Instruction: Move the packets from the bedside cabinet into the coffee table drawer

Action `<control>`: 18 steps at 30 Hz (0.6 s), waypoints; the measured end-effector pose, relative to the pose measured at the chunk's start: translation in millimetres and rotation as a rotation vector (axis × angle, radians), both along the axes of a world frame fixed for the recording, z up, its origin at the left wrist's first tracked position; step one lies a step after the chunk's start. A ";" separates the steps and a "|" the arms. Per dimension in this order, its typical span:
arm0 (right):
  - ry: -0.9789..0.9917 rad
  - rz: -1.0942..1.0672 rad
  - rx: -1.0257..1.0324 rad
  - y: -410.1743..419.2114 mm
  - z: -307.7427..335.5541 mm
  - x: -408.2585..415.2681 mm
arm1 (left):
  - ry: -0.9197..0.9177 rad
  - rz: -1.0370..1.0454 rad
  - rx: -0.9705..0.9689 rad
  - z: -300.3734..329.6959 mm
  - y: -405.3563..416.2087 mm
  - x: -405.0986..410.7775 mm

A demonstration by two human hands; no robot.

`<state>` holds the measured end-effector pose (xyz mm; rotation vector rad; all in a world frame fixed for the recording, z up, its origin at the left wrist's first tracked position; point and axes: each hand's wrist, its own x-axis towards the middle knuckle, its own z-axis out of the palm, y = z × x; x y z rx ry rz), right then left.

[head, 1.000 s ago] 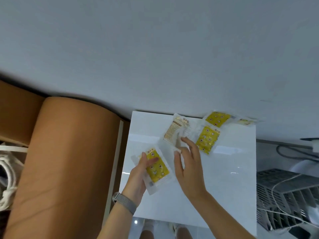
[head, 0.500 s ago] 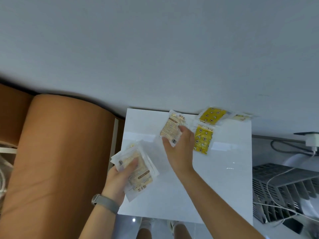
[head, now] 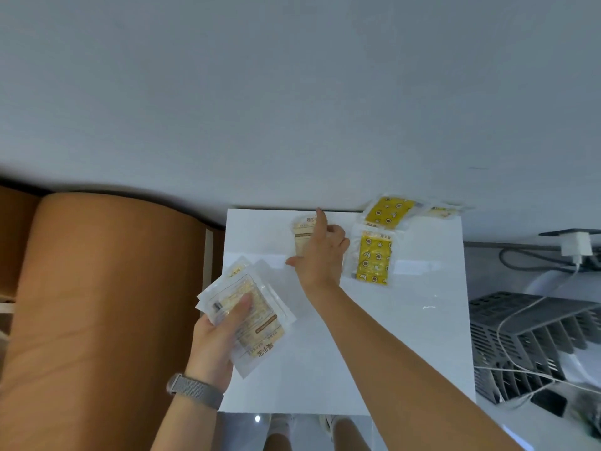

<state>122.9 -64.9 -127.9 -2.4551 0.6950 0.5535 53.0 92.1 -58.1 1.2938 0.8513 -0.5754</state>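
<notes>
The white bedside cabinet (head: 390, 336) fills the middle of the view. My left hand (head: 216, 340) grips a stack of clear packets (head: 257, 320) with beige contents over the cabinet's left edge, thumb on top. My right hand (head: 320, 255) lies over a beige packet (head: 302, 237) near the back edge, index finger stretched along it and the other fingers curled on it. Right of that hand lies a yellow packet (head: 374, 258). A second yellow packet (head: 388, 211) and a pale packet (head: 444, 210) rest against the wall.
A brown padded headboard (head: 97, 304) stands directly left of the cabinet. A grey slotted rack (head: 527, 336) with white cables sits to the right, under a plugged-in charger (head: 575, 244). The grey wall runs right behind the cabinet.
My left hand lifted a yellow packet, turned it over and now holds it in a stack. My right hand reached further back over the beige packet, which slid toward the wall.
</notes>
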 end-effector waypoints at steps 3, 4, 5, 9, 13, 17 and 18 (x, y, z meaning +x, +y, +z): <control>0.067 0.048 0.099 -4.5 2.8 -0.2 | -0.003 -0.002 0.011 1.0 -2.0 2.1; 0.088 0.102 0.094 -3.9 3.2 -1.7 | -0.002 -0.004 0.017 1.2 -2.6 2.1; 0.103 0.147 0.079 -2.9 3.3 -3.6 | 0.001 -0.008 0.020 1.6 -3.4 2.0; 0.149 0.252 -0.008 0.4 -0.6 -6.4 | 0.017 -0.029 0.032 2.6 -5.9 0.0; 0.077 0.336 -0.137 3.6 -1.2 -7.5 | 0.015 -0.059 0.033 4.7 -7.7 -0.8; 0.049 0.328 -0.185 1.7 -0.4 -5.7 | 0.010 -0.072 0.034 7.2 -11.9 0.6; 0.054 0.335 -0.186 1.3 0.5 -4.8 | 0.009 -0.075 0.033 7.6 -13.4 0.8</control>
